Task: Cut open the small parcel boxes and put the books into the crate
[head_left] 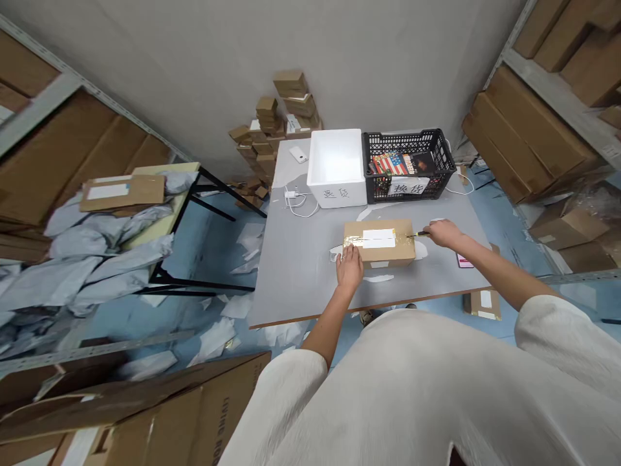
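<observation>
A taped cardboard box [403, 249] with a white label [379, 238] on its top lies on the grey table [301, 272]. My left hand [350, 266] rests with its fingers stretched out on the near left edge of the box. At the other end, my right hand [444, 233] is closed around the handle of a box cutter [422, 233]. The thin blade points left and meets the top of the box near its right end. How deep the tip sits cannot be made out.
Behind the box stand a white foam bin [338, 194] and a black crate [378, 191] holding colourful packages. A charger with a white cable [297, 200] lies left; a phone [464, 261] lies at the right edge. Parcels cover a side table [169, 213].
</observation>
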A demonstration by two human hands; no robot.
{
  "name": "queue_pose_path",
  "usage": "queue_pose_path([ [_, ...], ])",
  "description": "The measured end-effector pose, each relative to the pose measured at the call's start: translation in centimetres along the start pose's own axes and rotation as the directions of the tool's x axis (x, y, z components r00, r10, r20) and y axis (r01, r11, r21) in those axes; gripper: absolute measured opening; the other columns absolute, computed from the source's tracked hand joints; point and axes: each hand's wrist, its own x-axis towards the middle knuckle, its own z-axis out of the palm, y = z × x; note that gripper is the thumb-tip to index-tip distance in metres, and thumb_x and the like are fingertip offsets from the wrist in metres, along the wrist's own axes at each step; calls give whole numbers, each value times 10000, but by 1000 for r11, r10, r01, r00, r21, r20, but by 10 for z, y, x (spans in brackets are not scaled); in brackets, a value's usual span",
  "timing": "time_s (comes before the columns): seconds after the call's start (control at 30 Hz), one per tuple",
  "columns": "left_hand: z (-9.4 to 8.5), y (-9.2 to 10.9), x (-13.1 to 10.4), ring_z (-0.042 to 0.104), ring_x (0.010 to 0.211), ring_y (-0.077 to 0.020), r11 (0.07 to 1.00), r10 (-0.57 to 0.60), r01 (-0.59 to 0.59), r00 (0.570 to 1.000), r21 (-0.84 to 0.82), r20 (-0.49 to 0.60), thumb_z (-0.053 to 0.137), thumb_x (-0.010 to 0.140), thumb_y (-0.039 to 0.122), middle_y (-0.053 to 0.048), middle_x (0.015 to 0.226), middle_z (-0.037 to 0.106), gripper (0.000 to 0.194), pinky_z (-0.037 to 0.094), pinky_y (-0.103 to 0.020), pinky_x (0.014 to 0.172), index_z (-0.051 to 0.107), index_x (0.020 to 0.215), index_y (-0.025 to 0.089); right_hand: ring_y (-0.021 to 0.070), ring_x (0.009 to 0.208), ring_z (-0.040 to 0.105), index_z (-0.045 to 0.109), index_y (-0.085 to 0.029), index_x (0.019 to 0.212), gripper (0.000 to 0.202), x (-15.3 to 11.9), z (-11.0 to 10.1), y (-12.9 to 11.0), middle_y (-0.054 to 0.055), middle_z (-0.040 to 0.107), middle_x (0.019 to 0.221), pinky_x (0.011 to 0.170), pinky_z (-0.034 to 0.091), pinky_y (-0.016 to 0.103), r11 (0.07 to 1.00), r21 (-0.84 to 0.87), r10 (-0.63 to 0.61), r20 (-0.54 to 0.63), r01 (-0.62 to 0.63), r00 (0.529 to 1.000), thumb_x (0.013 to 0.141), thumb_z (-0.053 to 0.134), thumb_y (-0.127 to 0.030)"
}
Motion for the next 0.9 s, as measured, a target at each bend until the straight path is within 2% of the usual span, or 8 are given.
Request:
queue_pose_path([
  [0.2,-5,5,2,478,1586,-347,999,-28,28,1000,33,-12,393,1051,187,-195,1686,535,567,350,-573,1318,559,1593,175,311,1117,732,795,-217,1263,354,-30,11,48,184,787,1242,941,473,391,996,-49,80,13,-79,997,1103,498,-321],
  [0.33,-8,21,14,470,1565,-379,999,-5,6,1000,51,-28,493,1007,189,-215,1632,548,528,331,-591,1309,602,1524,192,297,1095,730,770,-232,1333,399,-49,29,69,139,803,1272,858,494,351,982,121,152,-39,-147,988,1096,472,-352],
  [0.43,-7,46,30,454,1565,-367,990,137,-139,987,19,79,561,1015,275,-187,1651,522,547,326,-551,1309,561,1559,222,294,1078,734,763,-229,1357,416,-57,42,72,123,812,1274,800,492,329,947,277,180,-41,-162,983,1084,479,-363],
  [0.53,-5,71,48,442,1562,-366,960,276,-279,938,-19,210,695,972,407,-159,1665,504,696,292,-507,1324,486,1618,250,295,1071,737,768,-221,1360,421,-58,54,69,122,816,1277,794,492,323,919,367,169,-45,-141,985,1074,499,-373],
  [0.63,-1,86,66,467,1530,-395,956,272,-294,909,21,314,824,874,455,-171,1625,523,828,269,-505,1319,485,1601,251,289,1056,742,784,-229,1333,399,-56,66,66,111,830,1234,807,492,315,897,430,146,-65,-105,987,1065,527,-374],
  [0.73,3,92,80,493,1503,-413,957,236,-282,890,65,390,897,794,473,-177,1555,561,865,247,-525,1311,518,1540,254,281,1027,744,789,-239,1317,378,-51,77,63,96,840,1177,797,485,305,866,497,116,-84,-60,990,1061,550,-379],
  [0.9,8,91,92,518,1471,-423,951,243,-301,873,76,422,970,708,509,-174,1470,585,925,117,-599,1347,531,1480,249,278,1014,735,777,-237,1326,370,-38,85,56,94,833,1176,766,466,293,824,565,111,-94,-39,989,1057,579,-399],
])
